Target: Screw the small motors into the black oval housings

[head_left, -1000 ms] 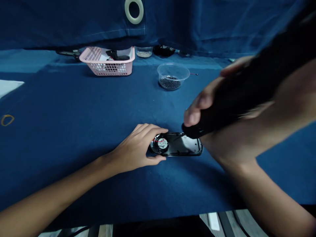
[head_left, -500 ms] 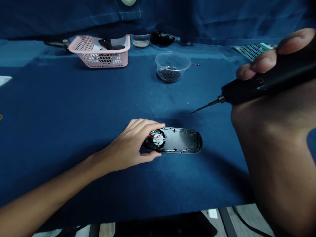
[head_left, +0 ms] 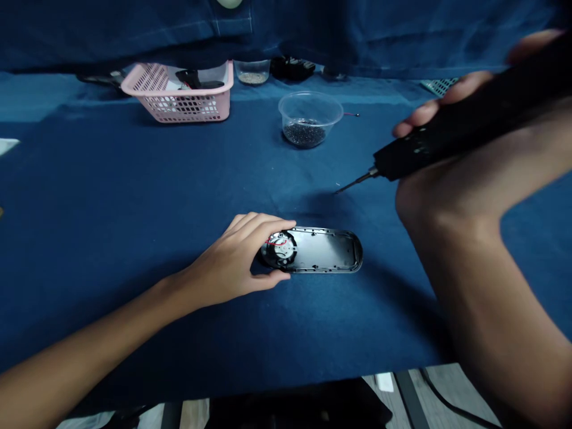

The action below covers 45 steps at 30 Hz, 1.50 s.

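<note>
Left hand (head_left: 235, 262): closed on the black plastic casing (head_left: 328, 250), held down on the tabletop (head_left: 134, 179) beside the round speaker (head_left: 280, 250).
Right hand (head_left: 451, 185): wrapped around an electric screwdriver (head_left: 424, 140), held raised clear of the casing.

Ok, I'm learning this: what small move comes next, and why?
Probably lower the electric screwdriver onto a rim hole of the black housing: your right hand holds it raised, and your left hand steadies the housing by its round speaker.

Two bare hands (head_left: 227, 262) and forearms (head_left: 89, 325)
</note>
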### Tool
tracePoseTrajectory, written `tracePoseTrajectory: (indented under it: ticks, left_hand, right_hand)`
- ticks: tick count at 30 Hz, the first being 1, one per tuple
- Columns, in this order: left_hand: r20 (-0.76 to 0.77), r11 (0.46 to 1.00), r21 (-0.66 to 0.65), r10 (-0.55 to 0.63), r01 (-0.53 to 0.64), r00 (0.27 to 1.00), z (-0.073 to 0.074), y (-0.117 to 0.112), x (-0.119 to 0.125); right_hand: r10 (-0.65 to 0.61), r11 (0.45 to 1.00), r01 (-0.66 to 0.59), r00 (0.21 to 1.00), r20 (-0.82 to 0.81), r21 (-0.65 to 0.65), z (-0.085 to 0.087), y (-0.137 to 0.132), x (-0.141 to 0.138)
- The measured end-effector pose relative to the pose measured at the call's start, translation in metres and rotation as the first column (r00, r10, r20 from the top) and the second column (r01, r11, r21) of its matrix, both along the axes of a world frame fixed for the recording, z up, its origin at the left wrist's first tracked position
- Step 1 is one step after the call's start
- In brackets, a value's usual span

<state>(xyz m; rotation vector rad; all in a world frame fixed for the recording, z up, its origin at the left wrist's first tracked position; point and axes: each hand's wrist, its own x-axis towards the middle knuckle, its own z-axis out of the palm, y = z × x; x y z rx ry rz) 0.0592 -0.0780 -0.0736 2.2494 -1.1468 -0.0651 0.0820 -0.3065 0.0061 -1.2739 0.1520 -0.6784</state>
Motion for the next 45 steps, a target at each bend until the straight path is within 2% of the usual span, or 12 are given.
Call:
tracePoseTrajectory:
  ticks: [2, 6, 8, 10, 13, 17, 27, 36, 40, 43, 44, 45]
  left_hand:
    - [-0.010, 1.000, 0.008, 0.004, -0.004, 1.000, 0.000, 0.000, 0.000]
    - [-0.032, 1.000, 0.010, 0.009, -0.008, 0.999, 0.001, 0.000, 0.000]
    - [-0.045, 1.000, 0.013, 0.012, -0.011, 0.999, 0.001, 0.001, 0.000]
    - [-0.056, 1.000, 0.020, 0.017, -0.016, 0.998, 0.001, 0.001, 0.000]
    - [-0.066, 1.000, 0.017, 0.015, -0.014, 0.998, 0.001, 0.001, 0.000]
    - [-0.115, 0.999, 0.034, 0.011, -0.008, 0.993, 0.002, 0.003, 0.001]
    - [-0.161, 0.990, 0.121, -0.058, 0.078, 0.985, 0.003, 0.012, 0.004]
    - [-0.177, 0.990, 0.118, -0.050, 0.071, 0.983, 0.004, 0.011, 0.004]
    - [-0.177, 0.990, 0.113, -0.067, 0.088, 0.982, 0.006, 0.013, 0.005]
    - [-0.166, 0.982, 0.153, -0.085, 0.111, 0.982, 0.006, 0.015, 0.007]
    - [-0.155, 0.980, 0.165, -0.088, 0.114, 0.984, 0.006, 0.015, 0.008]
    - [-0.138, 0.979, 0.170, -0.088, 0.112, 0.986, 0.006, 0.015, 0.009]
  right_hand:
    - [-0.046, 0.995, 0.029, 0.984, 0.174, 0.095, -0.012, -0.003, 0.011]
    - [0.096, 0.927, -0.062, 0.992, -0.076, 0.370, -0.040, -0.012, 0.031]
    - [0.134, 0.908, -0.046, 0.974, -0.184, 0.417, -0.052, -0.017, 0.038]
    - [0.156, 0.938, -0.045, 0.941, -0.302, 0.343, -0.061, -0.020, 0.043]
    - [0.127, 0.990, -0.082, 0.874, -0.470, 0.116, -0.070, -0.024, 0.046]
    - [0.081, 0.992, -0.120, 0.827, -0.556, -0.034, -0.073, -0.032, 0.048]
    - [0.036, 0.929, -0.309, 0.626, -0.779, -0.206, -0.068, -0.063, 0.051]
    - [-0.030, 0.855, -0.411, 0.570, -0.821, -0.316, -0.071, -0.067, 0.061]
    - [-0.057, 0.743, -0.505, 0.607, -0.793, -0.440, -0.059, -0.060, 0.045]
    - [0.031, 0.581, -0.611, 0.677, -0.735, -0.538, -0.042, -0.041, 0.014]
    - [0.128, 0.493, -0.680, 0.674, -0.728, -0.543, -0.037, -0.034, 0.003]
    - [0.235, 0.318, -0.753, 0.652, -0.721, -0.577, -0.034, -0.027, -0.008]
